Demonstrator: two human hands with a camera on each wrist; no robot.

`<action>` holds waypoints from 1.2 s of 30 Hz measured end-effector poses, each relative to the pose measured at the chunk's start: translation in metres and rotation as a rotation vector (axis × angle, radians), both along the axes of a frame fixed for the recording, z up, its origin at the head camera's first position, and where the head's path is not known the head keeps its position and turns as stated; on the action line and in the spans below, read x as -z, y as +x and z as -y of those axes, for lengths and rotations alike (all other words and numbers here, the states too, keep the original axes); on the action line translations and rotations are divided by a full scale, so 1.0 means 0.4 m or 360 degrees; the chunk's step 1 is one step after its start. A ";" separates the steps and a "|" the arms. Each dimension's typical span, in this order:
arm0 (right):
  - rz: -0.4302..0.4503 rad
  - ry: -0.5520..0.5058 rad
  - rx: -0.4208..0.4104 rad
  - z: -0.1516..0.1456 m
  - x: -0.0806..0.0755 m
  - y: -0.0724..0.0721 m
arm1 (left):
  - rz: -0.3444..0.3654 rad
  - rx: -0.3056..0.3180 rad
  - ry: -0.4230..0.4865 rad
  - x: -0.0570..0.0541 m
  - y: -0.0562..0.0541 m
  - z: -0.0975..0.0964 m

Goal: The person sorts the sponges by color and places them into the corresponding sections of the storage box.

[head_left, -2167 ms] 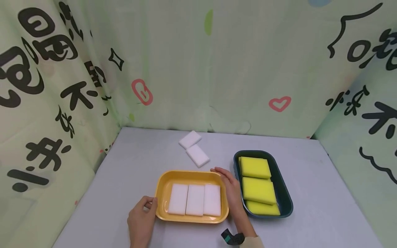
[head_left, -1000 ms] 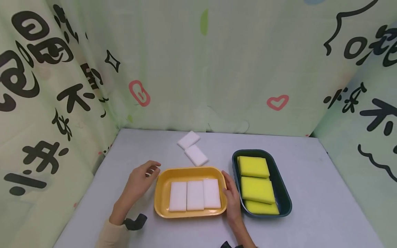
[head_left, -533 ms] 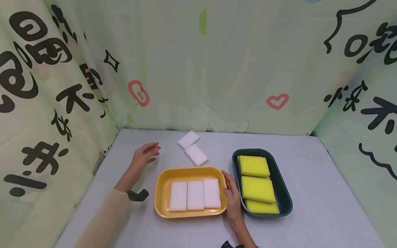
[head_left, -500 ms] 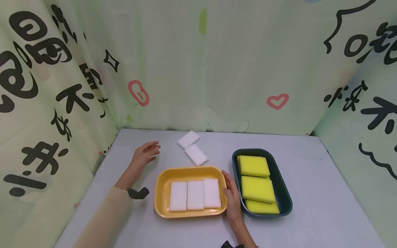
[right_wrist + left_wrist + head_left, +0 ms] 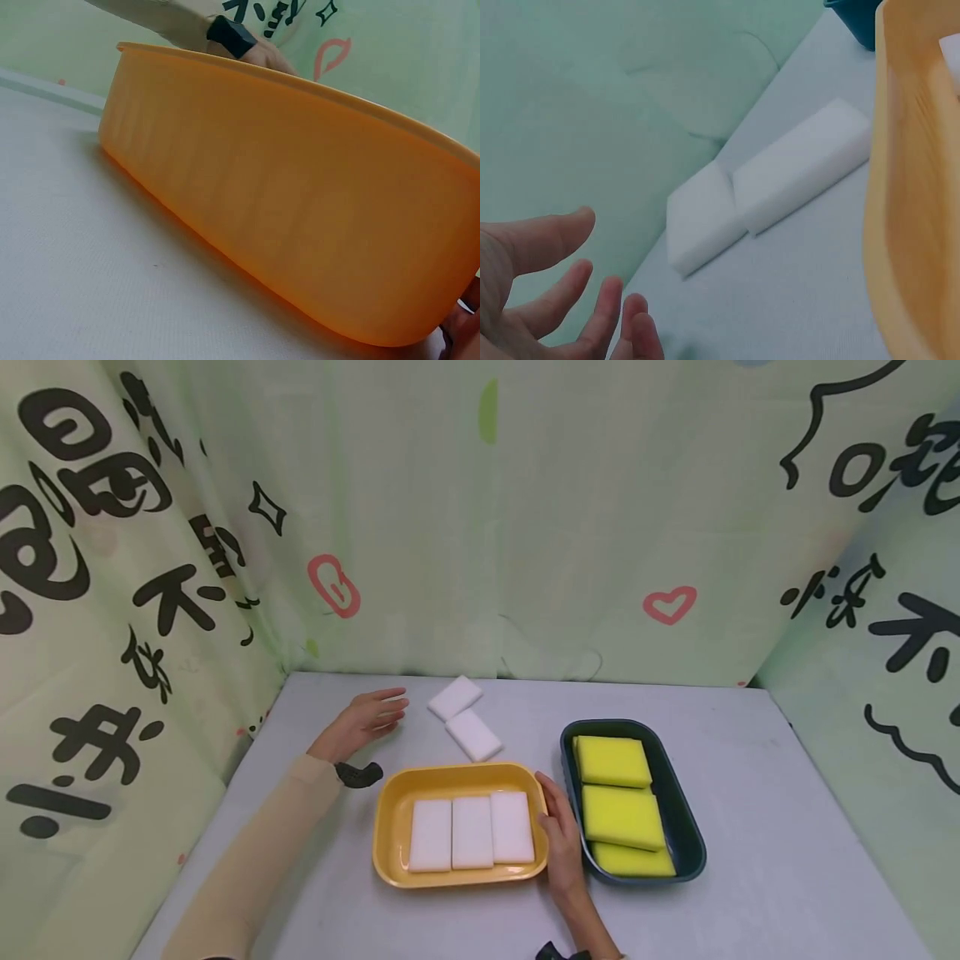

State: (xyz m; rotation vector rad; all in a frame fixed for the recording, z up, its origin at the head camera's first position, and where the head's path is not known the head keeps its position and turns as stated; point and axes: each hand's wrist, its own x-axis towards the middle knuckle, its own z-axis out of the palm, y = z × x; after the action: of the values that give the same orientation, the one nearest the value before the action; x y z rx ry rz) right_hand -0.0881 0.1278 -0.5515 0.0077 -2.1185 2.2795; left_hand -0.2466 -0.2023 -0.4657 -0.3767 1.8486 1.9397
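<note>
My left hand point(image 5: 365, 721) is over the far left of the table, fingers spread and holding nothing. To its right lie two white sponge blocks: the farther sponge point(image 5: 455, 697) has a corner against the nearer sponge point(image 5: 474, 735). In the left wrist view the thumb and fingers point(image 5: 604, 319) stand apart, short of both sponges. My right hand point(image 5: 561, 843) grips the right side of a yellow tray point(image 5: 390, 860), thumb at the rim. Three white sponges point(image 5: 472, 832) lie side by side in that tray. The right wrist view mostly shows the tray's outer wall point(image 5: 285, 202).
Just right of my right hand stands a dark green basin point(image 5: 686, 827) with several yellow sponges point(image 5: 622, 816) in it. A printed curtain point(image 5: 420, 527) hangs behind the white table point(image 5: 750, 827) and along both sides.
My left hand has let go of the tray's left side and moved away from me, then rightward toward the two loose sponges. The right hand stays at the tray, its thumb now at the rim.
</note>
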 end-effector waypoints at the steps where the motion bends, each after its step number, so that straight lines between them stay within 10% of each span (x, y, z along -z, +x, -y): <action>1: 0.0002 0.0000 0.0000 0.000 0.000 -0.001 | 0.0024 -0.0024 0.0015 -0.001 -0.008 -0.009; 12: 0.0021 0.0010 -0.0002 0.001 -0.005 -0.001 | 0.0176 -0.0207 -0.0341 0.014 -0.080 -0.106; 20: 0.0023 0.0006 -0.0013 -0.001 -0.004 -0.002 | 0.0247 -0.0139 -0.0566 0.040 -0.137 -0.158; 29: 0.0040 -0.0014 -0.0004 -0.002 -0.002 -0.002 | 0.0164 -0.0003 -0.0834 0.017 -0.113 -0.196; 36: 0.0027 -0.0018 -0.0006 -0.002 -0.003 -0.002 | 0.0036 0.0061 -0.1339 0.005 -0.092 -0.232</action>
State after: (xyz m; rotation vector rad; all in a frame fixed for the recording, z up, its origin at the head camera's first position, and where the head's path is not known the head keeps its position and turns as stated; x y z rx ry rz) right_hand -0.0888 0.1285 -0.5503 -0.0083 -2.1157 2.3018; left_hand -0.2833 -0.1095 -0.4676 -0.5920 2.5531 1.0300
